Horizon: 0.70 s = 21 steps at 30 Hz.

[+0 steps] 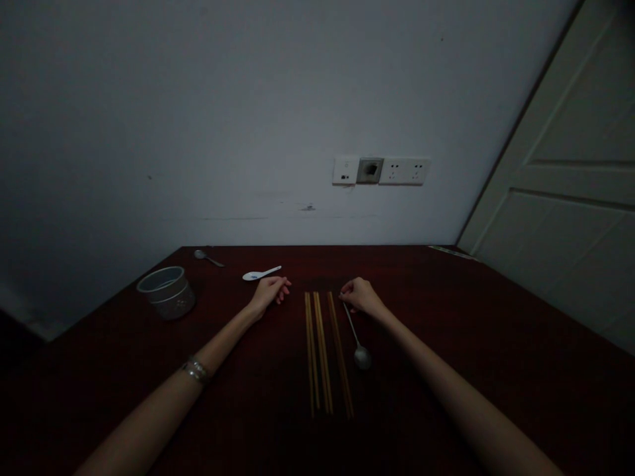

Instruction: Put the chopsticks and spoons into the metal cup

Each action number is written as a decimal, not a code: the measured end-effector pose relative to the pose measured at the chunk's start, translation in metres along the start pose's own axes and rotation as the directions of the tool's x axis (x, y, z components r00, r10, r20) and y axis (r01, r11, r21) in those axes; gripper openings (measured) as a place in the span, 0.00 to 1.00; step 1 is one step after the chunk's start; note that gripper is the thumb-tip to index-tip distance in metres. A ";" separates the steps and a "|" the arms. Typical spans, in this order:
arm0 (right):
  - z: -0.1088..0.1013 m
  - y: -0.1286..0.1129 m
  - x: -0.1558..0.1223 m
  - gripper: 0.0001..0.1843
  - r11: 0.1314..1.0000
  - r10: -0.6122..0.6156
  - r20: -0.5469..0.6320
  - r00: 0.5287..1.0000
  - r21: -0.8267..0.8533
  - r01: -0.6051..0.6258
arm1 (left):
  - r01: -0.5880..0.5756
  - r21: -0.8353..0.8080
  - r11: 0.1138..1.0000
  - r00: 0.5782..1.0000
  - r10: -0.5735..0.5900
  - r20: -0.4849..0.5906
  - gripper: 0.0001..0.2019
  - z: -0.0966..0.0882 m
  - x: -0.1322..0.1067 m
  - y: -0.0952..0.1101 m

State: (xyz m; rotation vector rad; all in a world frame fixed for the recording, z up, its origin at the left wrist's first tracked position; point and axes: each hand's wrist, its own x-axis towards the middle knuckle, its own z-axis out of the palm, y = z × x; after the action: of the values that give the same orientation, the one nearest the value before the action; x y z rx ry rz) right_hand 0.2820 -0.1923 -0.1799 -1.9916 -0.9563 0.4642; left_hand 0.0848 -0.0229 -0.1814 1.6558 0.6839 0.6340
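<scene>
My right grip (pixel 362 295) is pinched closed on the handle end of a long-handled metal spoon (pixel 362 357), just right of the chopsticks (pixel 325 357); its bowl points back toward me and lies on the desk (pixel 421 284). My left grip (pixel 270 291) is partly open, fingers loosely bent, to the left of the chopsticks near their far ends, with a white spoon (pixel 255 276) just beyond it. A dark mark shows in that spoon's bowl, too small for me to read. A printed strip (pixel 454 252) lies well right of the chopsticks at the far edge, its print unreadable too. I count six chopsticks, set lengthwise in three pairs, and three spoons altogether. The third, a small metal spoon (pixel 200 254), and one round container (pixel 173 301) sit well left of the chopsticks.
</scene>
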 end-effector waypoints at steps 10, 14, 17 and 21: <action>0.002 0.005 0.000 0.07 0.998 -0.043 -0.005 0.999 0.051 0.043 | 0.007 0.003 1.000 1.000 -0.007 -0.004 0.16 0.001 -0.001 0.001; 0.000 0.000 -0.002 0.06 0.999 -0.004 0.011 1.000 0.036 0.003 | 0.002 0.011 1.000 1.000 -0.002 -0.005 0.15 0.001 -0.001 0.002; 0.000 -0.001 -0.001 0.06 1.000 0.011 0.041 0.999 0.013 -0.011 | -0.009 0.013 1.000 1.000 0.009 -0.002 0.15 0.001 -0.001 0.000; 0.000 0.004 0.001 0.13 0.997 0.008 0.045 0.999 0.078 -0.012 | -0.008 0.018 1.000 1.000 0.008 0.007 0.15 0.000 0.000 -0.002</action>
State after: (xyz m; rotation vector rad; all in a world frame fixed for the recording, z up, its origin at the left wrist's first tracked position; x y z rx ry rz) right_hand 0.2849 -0.1926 -0.1830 -1.9233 -0.9414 0.5458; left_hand 0.0849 -0.0223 -0.1835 1.6775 0.6799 0.6290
